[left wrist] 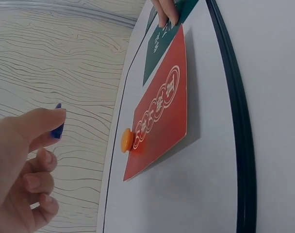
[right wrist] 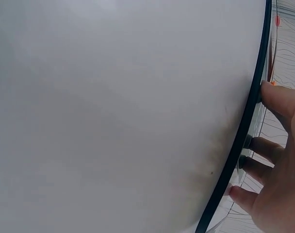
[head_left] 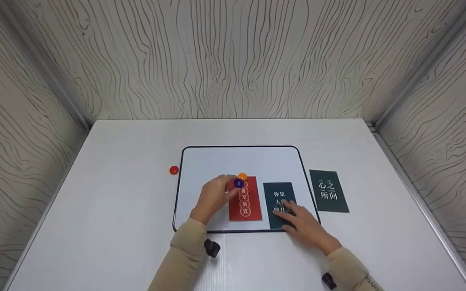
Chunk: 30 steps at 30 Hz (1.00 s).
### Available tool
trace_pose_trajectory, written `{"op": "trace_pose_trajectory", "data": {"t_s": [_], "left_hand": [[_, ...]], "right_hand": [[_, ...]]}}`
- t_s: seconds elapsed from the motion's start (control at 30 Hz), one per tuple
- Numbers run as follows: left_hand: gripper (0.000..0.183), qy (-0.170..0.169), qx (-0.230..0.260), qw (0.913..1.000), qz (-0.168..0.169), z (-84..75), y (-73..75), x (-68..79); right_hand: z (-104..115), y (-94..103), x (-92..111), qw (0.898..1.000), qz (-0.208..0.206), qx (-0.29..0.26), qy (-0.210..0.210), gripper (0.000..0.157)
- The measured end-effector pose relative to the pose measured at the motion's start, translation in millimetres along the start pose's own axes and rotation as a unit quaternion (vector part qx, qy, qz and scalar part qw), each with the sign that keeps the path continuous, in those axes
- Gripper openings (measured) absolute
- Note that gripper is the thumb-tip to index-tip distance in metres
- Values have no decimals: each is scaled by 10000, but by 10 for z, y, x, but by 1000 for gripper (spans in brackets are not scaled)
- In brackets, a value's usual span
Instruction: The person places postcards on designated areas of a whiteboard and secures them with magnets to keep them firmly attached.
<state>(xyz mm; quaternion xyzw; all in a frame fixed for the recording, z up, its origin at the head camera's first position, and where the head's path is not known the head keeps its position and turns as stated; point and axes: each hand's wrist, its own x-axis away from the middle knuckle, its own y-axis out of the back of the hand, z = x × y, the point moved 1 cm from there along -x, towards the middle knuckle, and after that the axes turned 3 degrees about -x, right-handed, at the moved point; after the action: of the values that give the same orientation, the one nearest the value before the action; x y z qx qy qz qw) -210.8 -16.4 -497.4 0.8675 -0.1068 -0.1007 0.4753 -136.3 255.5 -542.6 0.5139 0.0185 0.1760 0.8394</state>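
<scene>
My left hand (head_left: 213, 196) pinches a round blue magnet (head_left: 238, 183) between thumb and fingertips, raised above the board in the left wrist view. Below it a red card (head_left: 246, 208) lies on the whiteboard (head_left: 212, 161), with an orange magnet (left wrist: 127, 140) at its far end. That card's near end stands a little off the board and casts a shadow. With fingers spread, my right hand (head_left: 303, 224) rests on a dark green card (head_left: 277, 188) with white characters, at the board's near right. The hand hides part of this card.
A red magnet (head_left: 174, 170) lies on the white table (head_left: 136, 161), just left of the board's dark rim. Another dark green card (head_left: 329, 191) lies on the table to the right of the board. Wood-patterned walls (head_left: 225, 60) stand behind and at both sides.
</scene>
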Motion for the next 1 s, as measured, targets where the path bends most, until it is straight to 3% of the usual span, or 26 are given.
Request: {"op": "trace_pose_trajectory", "data": {"t_s": [0.33,0.57,0.83,1.0], "left_hand": [[42,47,-8,10000,73,-136,-101,-56],[39,-232,-254,9994,29,-227,-131,-102],[39,64,-139,9989,440,-309,-213,-119],[40,24,-60,9986,527,-334,-265,-125]], "right_hand": [[22,6,-1,10000,-30,-8,28,46],[6,11,-5,9998,-40,186,66,46],[-36,5,-3,9957,-101,831,388,45],[-39,3,0,9938,-155,984,502,45]]}}
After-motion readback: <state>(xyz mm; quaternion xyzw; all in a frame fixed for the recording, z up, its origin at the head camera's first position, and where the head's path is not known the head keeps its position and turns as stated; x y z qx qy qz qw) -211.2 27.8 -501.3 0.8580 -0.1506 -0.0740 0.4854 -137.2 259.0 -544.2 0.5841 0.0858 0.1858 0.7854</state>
